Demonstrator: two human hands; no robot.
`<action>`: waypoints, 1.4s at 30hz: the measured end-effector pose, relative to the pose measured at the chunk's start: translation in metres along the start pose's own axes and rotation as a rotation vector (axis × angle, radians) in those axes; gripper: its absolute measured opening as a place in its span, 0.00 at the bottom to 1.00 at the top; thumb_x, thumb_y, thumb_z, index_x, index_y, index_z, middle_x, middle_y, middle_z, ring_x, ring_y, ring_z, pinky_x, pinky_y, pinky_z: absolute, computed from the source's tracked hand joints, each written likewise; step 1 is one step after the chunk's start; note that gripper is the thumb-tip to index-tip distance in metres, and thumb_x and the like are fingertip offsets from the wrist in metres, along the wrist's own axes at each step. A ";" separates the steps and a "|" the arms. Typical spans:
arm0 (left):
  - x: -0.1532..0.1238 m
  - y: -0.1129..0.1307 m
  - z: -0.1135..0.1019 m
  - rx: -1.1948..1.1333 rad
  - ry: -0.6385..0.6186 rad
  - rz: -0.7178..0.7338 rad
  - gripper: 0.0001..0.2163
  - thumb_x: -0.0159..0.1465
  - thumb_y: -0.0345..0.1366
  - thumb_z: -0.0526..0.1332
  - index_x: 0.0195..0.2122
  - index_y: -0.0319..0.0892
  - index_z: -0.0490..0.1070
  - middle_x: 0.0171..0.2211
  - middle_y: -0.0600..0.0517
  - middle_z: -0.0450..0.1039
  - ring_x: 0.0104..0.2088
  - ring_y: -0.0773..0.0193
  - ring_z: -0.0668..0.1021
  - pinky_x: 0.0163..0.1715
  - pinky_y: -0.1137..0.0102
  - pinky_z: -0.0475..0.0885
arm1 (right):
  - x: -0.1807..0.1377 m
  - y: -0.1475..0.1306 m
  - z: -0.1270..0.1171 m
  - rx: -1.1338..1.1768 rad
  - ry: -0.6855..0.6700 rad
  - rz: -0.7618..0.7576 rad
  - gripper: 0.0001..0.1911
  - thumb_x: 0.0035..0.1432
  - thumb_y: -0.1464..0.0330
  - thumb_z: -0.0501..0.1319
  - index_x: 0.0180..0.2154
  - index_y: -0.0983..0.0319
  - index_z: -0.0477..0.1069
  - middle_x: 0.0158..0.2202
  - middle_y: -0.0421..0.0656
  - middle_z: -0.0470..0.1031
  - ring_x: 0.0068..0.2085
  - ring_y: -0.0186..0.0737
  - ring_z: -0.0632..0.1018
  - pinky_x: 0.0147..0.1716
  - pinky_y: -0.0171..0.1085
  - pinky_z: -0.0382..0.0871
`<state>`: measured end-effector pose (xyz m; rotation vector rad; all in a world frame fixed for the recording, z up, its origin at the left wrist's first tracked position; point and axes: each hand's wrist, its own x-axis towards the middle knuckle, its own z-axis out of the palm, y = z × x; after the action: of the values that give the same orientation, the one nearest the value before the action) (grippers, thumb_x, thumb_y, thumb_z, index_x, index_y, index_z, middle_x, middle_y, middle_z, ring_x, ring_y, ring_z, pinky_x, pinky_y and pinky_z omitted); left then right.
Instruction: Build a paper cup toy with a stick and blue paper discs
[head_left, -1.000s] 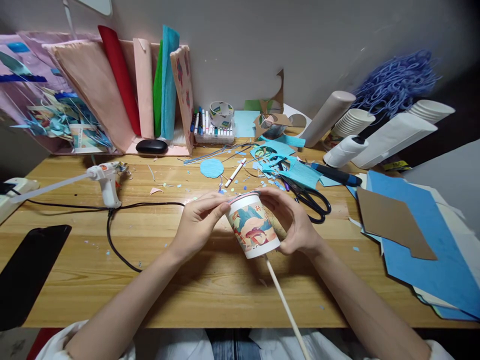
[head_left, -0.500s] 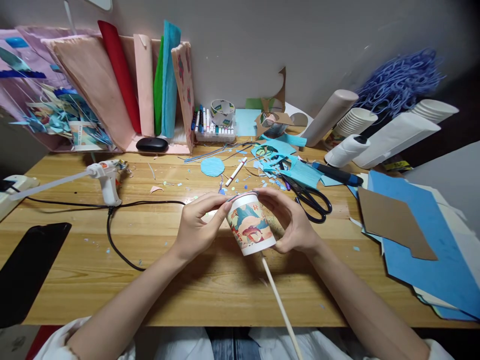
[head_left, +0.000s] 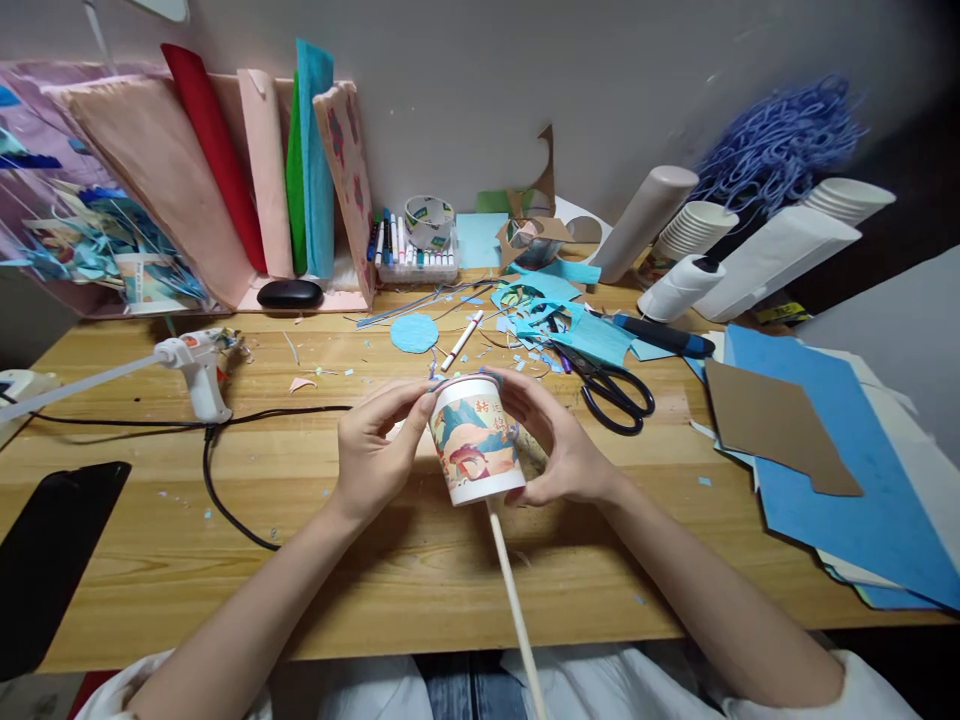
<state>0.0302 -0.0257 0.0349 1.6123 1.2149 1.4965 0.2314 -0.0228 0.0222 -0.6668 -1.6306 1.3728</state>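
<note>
Between my two hands is a white paper cup [head_left: 474, 440] printed with mountains and a red fish. A pale wooden stick [head_left: 511, 600] comes out of its lower end and slants down toward my lap. My left hand [head_left: 382, 440] grips the cup's upper left edge with thumb and fingers. From the other side, my right hand [head_left: 559, 440] curves round it, fingers at the top edge and thumb by the lower rim. The cup tilts slightly, and the fingers behind it are partly hidden.
A white glue gun [head_left: 196, 375] and its black cable lie left. Beyond the cup are a blue paper circle [head_left: 414, 333], a marker [head_left: 462, 340], paper scraps and black scissors [head_left: 611, 390]. Blue sheets and brown cardboard [head_left: 780, 425] lie right. Paper cups [head_left: 697, 228] stand at the back.
The cup has turned a little between my hands, and more red lettering shows. Its stick now hangs closer to vertical. The whole view has shifted slightly.
</note>
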 end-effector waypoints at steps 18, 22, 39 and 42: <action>0.008 0.003 0.005 -0.079 -0.324 -0.370 0.08 0.53 0.40 0.66 0.28 0.40 0.79 0.29 0.49 0.80 0.30 0.60 0.78 0.33 0.69 0.72 | 0.002 -0.017 -0.022 -0.461 -0.167 -0.101 0.53 0.32 0.67 0.70 0.62 0.56 0.53 0.56 0.45 0.63 0.54 0.54 0.65 0.56 0.48 0.55; 0.004 -0.004 0.009 -0.079 -0.237 -0.348 0.07 0.51 0.38 0.67 0.27 0.39 0.79 0.28 0.49 0.79 0.29 0.61 0.78 0.31 0.70 0.72 | 0.002 -0.013 -0.020 -0.435 -0.156 -0.076 0.53 0.32 0.67 0.71 0.61 0.56 0.54 0.59 0.45 0.62 0.57 0.56 0.63 0.58 0.50 0.52; -0.001 -0.006 0.008 0.162 -0.129 -0.143 0.06 0.56 0.36 0.63 0.30 0.43 0.79 0.29 0.52 0.79 0.29 0.64 0.78 0.30 0.73 0.71 | 0.006 -0.014 -0.017 -0.636 0.186 0.026 0.07 0.53 0.68 0.62 0.36 0.61 0.73 0.34 0.43 0.76 0.35 0.39 0.76 0.37 0.39 0.71; -0.003 -0.003 0.009 0.191 -0.161 -0.101 0.06 0.56 0.35 0.62 0.30 0.43 0.79 0.31 0.52 0.80 0.30 0.63 0.78 0.32 0.72 0.72 | 0.005 -0.015 -0.016 -0.730 0.184 -0.019 0.06 0.53 0.69 0.62 0.35 0.60 0.74 0.33 0.43 0.77 0.35 0.39 0.77 0.36 0.38 0.70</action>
<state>0.0386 -0.0255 0.0294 1.7306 1.3595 1.1937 0.2447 -0.0146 0.0380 -1.1488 -1.9697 0.6438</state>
